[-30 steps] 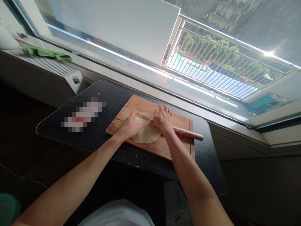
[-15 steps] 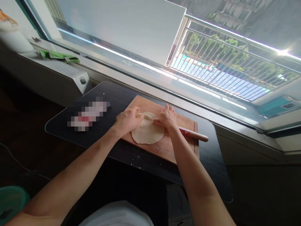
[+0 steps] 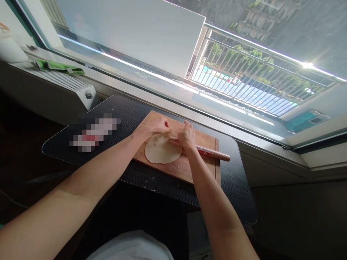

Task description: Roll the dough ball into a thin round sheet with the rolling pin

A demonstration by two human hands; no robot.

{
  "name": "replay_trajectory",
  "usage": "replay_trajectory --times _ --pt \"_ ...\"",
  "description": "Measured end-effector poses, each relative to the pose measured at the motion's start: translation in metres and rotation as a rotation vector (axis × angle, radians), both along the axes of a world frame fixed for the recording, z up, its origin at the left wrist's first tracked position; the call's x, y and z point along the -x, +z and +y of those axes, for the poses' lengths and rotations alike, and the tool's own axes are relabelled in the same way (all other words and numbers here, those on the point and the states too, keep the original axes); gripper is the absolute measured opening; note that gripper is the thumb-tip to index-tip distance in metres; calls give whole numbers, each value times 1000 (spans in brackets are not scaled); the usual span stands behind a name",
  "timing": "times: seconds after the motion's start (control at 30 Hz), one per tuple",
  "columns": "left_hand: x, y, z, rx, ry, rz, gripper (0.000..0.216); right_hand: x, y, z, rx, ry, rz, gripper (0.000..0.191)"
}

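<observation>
A flat round sheet of dough (image 3: 162,151) lies on a wooden cutting board (image 3: 202,169). My left hand (image 3: 159,125) is closed, its fingers pinching at the dough's far edge. Over the rolling pin (image 3: 214,154) my right hand (image 3: 187,136) is closed, to the right of the dough. The pin slants across the board; its left tip touches or overlies the dough's edge, and its right end juts past the board. White crumbs dot the board near the dough.
The board rests on a dark table (image 3: 130,106) with rounded corners. A pixelated item (image 3: 94,133) lies on its left part. Behind are a radiator (image 3: 73,85) with a green cloth (image 3: 58,66) on it and a window with an outside railing (image 3: 241,76).
My left hand has shifted from the dough's upper left side toward its far edge. My right hand stays on the rolling pin. The whole view has moved slightly.
</observation>
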State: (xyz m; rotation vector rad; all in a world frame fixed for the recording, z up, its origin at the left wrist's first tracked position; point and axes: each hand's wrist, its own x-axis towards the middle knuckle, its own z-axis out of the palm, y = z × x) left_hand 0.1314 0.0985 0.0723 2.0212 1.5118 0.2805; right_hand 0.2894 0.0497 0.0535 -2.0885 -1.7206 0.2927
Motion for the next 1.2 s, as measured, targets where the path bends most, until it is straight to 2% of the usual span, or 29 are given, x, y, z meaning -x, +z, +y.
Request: replay_trajectory --times 0.07,0.23,0.3,0.37,0.47,0.6,0.7,0.77,0.87,1.0,1.07,1.2 --pt "-1 -2 6 -5 13 -7 38 -1 -2 0 7 3 -9 60" --pt "-5 -5 12 -113 125 11 21 -1 -3 2 9 -10 -32 59" --pt "0 -3 10 -86 142 25 12 1 -1 1 19 -15 -33 56" --pt "9 1 6 -33 153 46 13 2 1 -1 28 -13 -35 54" --pt "20 4 -5 -21 143 98 21 3 4 0 49 -13 -46 53" --pt "22 2 -28 -128 131 24 27 4 7 2 52 -8 -77 49" --pt "23 -2 -51 -92 158 51 42 6 6 -11 27 79 -127 48" --pt "25 -5 -66 -52 164 130 40 7 4 -24 38 166 -176 47" --pt "27 -10 -81 -54 174 90 32 7 0 -31 36 227 -246 44" --pt "25 -12 -89 -107 287 53 29 3 2 0 -16 72 -252 46" --pt "23 -14 -90 -109 310 77 26 4 3 6 8 19 -237 48" --pt "21 -21 -91 -113 306 107 24 8 0 -25 72 168 -261 48"
